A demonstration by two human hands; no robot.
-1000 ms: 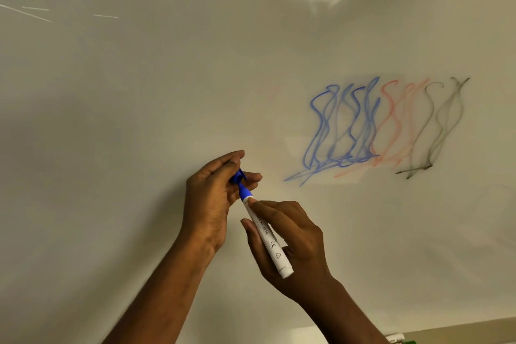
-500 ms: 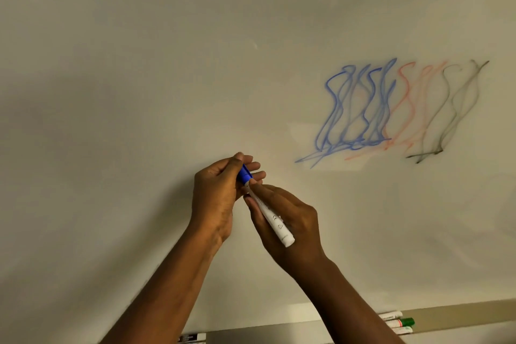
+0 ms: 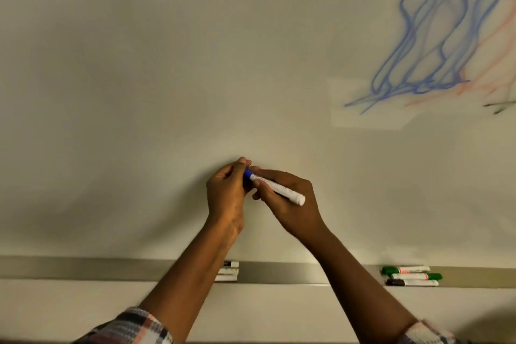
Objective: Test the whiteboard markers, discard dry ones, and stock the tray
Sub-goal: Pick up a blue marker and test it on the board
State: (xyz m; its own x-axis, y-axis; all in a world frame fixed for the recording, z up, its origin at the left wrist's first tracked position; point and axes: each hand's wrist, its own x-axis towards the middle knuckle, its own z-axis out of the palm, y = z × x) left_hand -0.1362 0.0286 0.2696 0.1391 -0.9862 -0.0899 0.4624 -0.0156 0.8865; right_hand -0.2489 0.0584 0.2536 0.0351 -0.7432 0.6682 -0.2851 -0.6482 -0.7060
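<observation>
the left hand (image 3: 226,195) curls its fingers round the blue cap (image 3: 248,174) of the marker (image 3: 287,194). the right hand (image 3: 293,211) pinches the white barrel near the cap end, with the butt pointing down to the right. the two hands touch, held just in front of the whiteboard (image 3: 139,92) and above the tray (image 3: 293,274). we cannot tell whether the cap is going on or coming off. either way, we judge the step goes best with cap and barrel kept in one line and moved straight along it, without bending sideways. if closing, we press until the cap seats fully, so the tip does not dry. blue scribbles (image 3: 418,50) lie up right on the board, with red scribbles (image 3: 499,45) beside them. three markers (image 3: 410,276) lie in the tray at right. others (image 3: 230,271) sit partly hidden behind the left forearm.
</observation>
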